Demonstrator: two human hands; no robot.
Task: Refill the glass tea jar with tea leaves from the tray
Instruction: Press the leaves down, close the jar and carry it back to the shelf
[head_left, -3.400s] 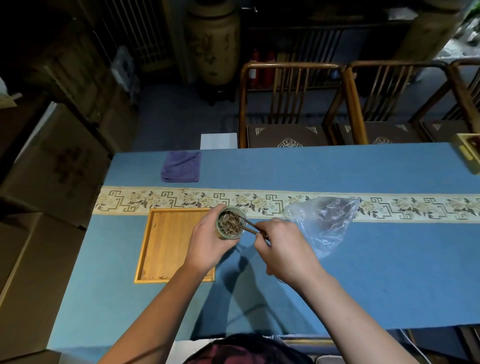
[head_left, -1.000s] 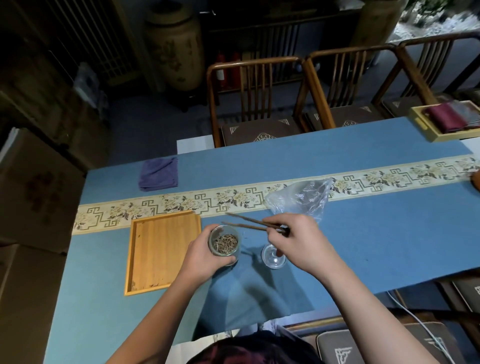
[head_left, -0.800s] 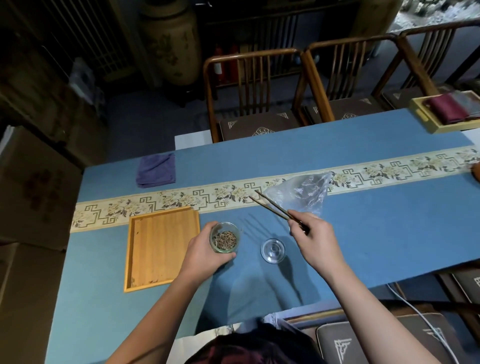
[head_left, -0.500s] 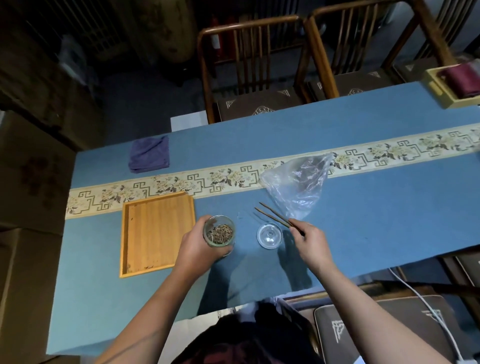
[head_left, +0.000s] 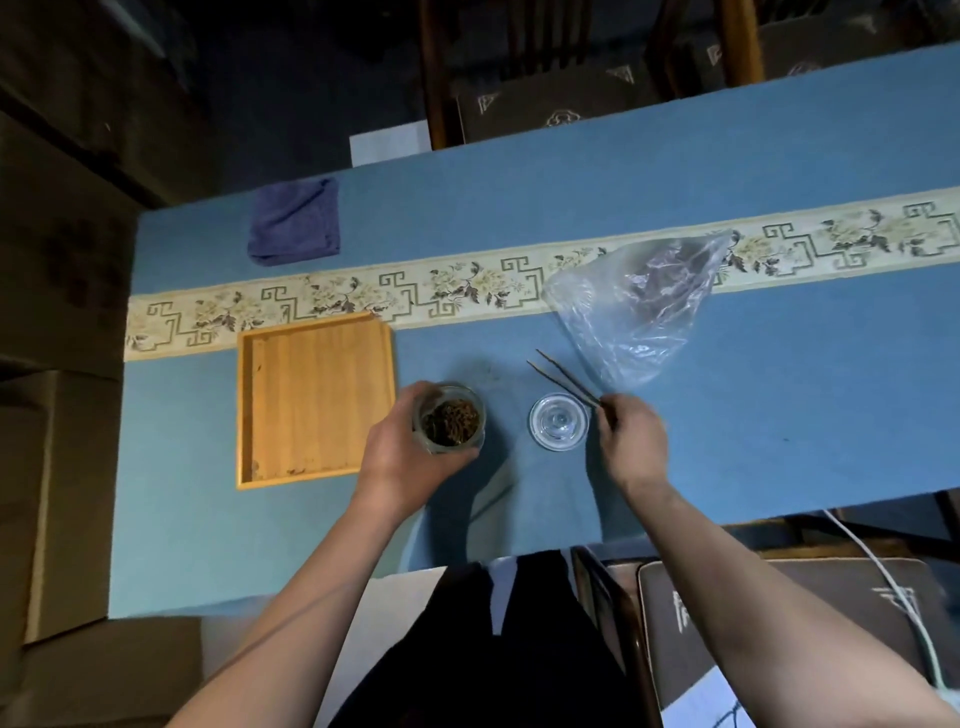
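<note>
Left hand (head_left: 402, 457) has its fingers curled round the jar (head_left: 451, 423), thumb on the near side, and the jar's standing upright on the blue cloth (head_left: 779, 405) with its mouth open and dark tea leaves (head_left: 450, 422) showing inside, pretty full from the look of it. Right hand (head_left: 631, 441) is pinching the back end of the tweezers (head_left: 563, 378) between thumb and fingertips, the two thin tips pointing up and left, spread a bit with nothing between them. Can't really tell if the tips rest on the cloth or float just over it. Between the two hands sits the glass lid (head_left: 559, 421), flat on the cloth just beside the right hand. Left of the jar is the wooden tray (head_left: 317, 397), basically bare, only a few crumbs along its near edge. A crumpled clear bag (head_left: 639, 306) lies behind the tweezers, overlapping the flowery strip (head_left: 363, 296). A purple rag (head_left: 295, 222) is folded well back on the left.
</note>
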